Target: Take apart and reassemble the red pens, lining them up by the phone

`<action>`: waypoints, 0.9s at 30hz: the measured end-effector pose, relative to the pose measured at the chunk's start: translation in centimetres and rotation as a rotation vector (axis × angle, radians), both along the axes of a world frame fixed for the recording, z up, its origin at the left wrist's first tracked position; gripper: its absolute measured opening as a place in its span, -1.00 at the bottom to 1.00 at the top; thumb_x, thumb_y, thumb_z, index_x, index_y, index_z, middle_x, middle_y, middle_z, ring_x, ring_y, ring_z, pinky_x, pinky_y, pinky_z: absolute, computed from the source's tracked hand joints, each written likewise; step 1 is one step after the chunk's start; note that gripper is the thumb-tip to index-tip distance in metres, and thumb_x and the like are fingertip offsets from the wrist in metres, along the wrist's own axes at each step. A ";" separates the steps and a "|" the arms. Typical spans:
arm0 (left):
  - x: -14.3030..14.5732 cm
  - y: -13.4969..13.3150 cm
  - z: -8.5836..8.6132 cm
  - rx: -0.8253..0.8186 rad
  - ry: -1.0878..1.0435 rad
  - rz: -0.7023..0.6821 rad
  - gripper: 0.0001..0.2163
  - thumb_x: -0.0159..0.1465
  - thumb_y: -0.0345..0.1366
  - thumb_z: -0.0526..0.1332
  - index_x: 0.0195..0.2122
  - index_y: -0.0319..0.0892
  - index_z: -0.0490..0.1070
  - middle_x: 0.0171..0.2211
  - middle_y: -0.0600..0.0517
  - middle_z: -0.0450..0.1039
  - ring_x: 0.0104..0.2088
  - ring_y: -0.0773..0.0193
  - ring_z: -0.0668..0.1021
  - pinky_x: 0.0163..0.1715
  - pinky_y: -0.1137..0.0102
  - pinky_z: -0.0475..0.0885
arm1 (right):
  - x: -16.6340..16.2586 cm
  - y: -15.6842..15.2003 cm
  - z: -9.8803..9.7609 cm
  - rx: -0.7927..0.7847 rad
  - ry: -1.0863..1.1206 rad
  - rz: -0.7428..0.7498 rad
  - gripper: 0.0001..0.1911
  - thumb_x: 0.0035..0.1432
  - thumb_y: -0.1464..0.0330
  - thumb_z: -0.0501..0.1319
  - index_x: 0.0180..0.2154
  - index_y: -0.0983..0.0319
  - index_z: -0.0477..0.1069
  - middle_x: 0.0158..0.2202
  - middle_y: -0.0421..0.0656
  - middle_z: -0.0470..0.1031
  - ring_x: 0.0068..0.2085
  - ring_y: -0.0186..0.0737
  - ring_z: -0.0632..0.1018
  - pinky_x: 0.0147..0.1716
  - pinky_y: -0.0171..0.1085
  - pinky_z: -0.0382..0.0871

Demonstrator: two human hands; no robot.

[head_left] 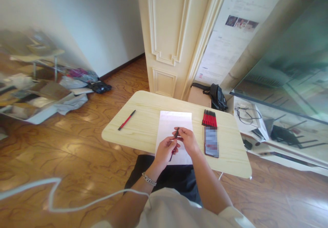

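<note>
Both of my hands are over a white sheet of paper on the light wooden table. My left hand is closed around the lower body of a pen, whose thin dark end pokes out below the fingers. The fingers of my right hand pinch its black upper part. Most of the pen's middle is hidden by my fingers. A red and black pen lies alone at the table's left. To the right, several similar pens lie side by side, just above a phone.
The small table has rounded corners. Beyond it are a cream panelled door, a black bag on a box, and a low white cabinet. Bags and boxes clutter the left floor. A white cable runs near my left arm.
</note>
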State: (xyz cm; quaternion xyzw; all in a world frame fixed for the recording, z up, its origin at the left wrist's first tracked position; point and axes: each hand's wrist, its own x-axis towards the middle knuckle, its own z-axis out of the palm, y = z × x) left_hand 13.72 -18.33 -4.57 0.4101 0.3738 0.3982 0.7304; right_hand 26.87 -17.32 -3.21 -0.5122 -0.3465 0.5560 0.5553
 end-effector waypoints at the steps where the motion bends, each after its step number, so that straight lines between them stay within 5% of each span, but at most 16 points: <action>1: 0.0 0.0 0.0 0.005 0.002 0.001 -0.65 0.16 -0.08 0.26 -0.17 -0.24 0.41 -0.46 -0.01 0.49 -0.57 0.37 0.45 -0.60 0.48 0.27 | 0.0 0.0 0.0 -0.006 -0.020 -0.001 -0.60 0.09 0.08 0.20 -0.17 0.22 0.47 -0.26 -0.08 0.54 -0.25 -0.20 0.53 -0.27 -0.21 0.38; 7: -0.1 0.0 0.1 0.025 0.012 0.001 -0.66 0.18 -0.09 0.25 -0.15 -0.25 0.40 -0.45 -0.02 0.49 -0.56 0.37 0.46 -0.59 0.48 0.28 | 0.0 0.2 0.0 -0.005 -0.140 -0.065 -0.66 0.00 0.12 0.30 -0.26 0.23 0.45 -0.39 -0.15 0.51 -0.37 -0.28 0.49 -0.35 -0.28 0.35; 12: -0.1 0.0 0.1 0.003 0.002 0.013 -0.66 0.15 -0.09 0.27 -0.17 -0.24 0.40 -0.47 -0.01 0.49 -0.57 0.38 0.46 -0.60 0.49 0.27 | 0.1 0.1 0.1 -0.011 -0.064 0.019 -0.62 0.10 0.09 0.19 -0.16 0.21 0.45 -0.24 -0.09 0.54 -0.25 -0.21 0.53 -0.30 -0.25 0.36; 17: -0.1 0.0 0.1 0.003 0.004 0.010 -0.65 0.14 -0.09 0.27 -0.16 -0.24 0.40 -0.47 -0.01 0.49 -0.57 0.37 0.46 -0.60 0.49 0.28 | 0.1 0.1 0.0 -0.015 -0.203 -0.048 -0.67 0.00 0.10 0.29 -0.31 0.22 0.44 -0.44 -0.17 0.50 -0.40 -0.27 0.49 -0.36 -0.27 0.33; 23: -0.1 0.1 0.1 0.015 0.019 0.017 -0.66 0.15 -0.09 0.27 -0.16 -0.23 0.39 -0.47 -0.01 0.48 -0.57 0.37 0.46 -0.60 0.49 0.28 | 0.1 0.0 0.3 -0.006 -0.120 0.029 -0.62 0.10 0.07 0.18 -0.17 0.20 0.46 -0.24 -0.09 0.54 -0.27 -0.22 0.52 -0.32 -0.25 0.35; 27: -0.1 0.1 0.2 0.020 0.025 0.012 -0.65 0.13 -0.07 0.27 -0.18 -0.22 0.41 -0.47 -0.01 0.49 -0.56 0.37 0.47 -0.59 0.48 0.28 | 0.1 0.1 0.4 -0.010 -0.235 -0.051 -0.65 -0.02 0.10 0.30 -0.30 0.23 0.44 -0.44 -0.16 0.51 -0.41 -0.27 0.48 -0.38 -0.28 0.32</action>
